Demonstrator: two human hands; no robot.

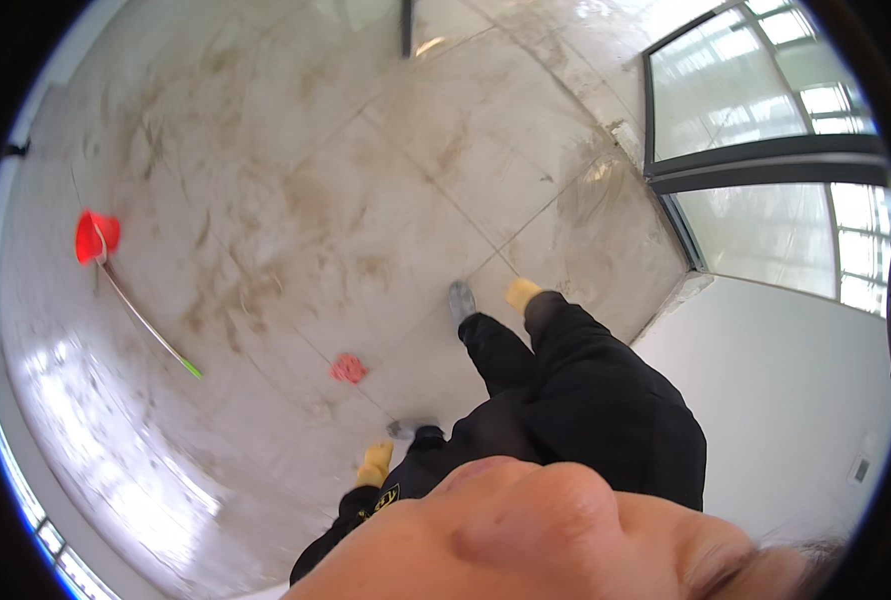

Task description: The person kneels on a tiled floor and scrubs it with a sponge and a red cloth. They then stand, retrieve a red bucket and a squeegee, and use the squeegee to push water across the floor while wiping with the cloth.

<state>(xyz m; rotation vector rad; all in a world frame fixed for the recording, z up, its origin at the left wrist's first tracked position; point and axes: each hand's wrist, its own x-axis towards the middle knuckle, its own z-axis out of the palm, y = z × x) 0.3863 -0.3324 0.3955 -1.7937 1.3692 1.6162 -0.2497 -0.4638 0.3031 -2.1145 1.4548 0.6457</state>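
An indoor room with a tiled floor and glazed openings; whether it belongs to a home, shop or office cannot be told.
Large, pale, glossy square tiles with thin dark joints make up the floor (295, 120), streaked with brown dirt and reflecting daylight. Tall clear glass panels (725, 95) in a thick dark grey frame (765, 165) stand beside a smooth white wall (775, 370) bearing a small rectangular wall plate (858, 468). Cleaning gear lies about on the tiles: a round red bucket (96, 238), a slender pale pole with a bright green end (148, 328), and a crumpled pink cloth (347, 368).
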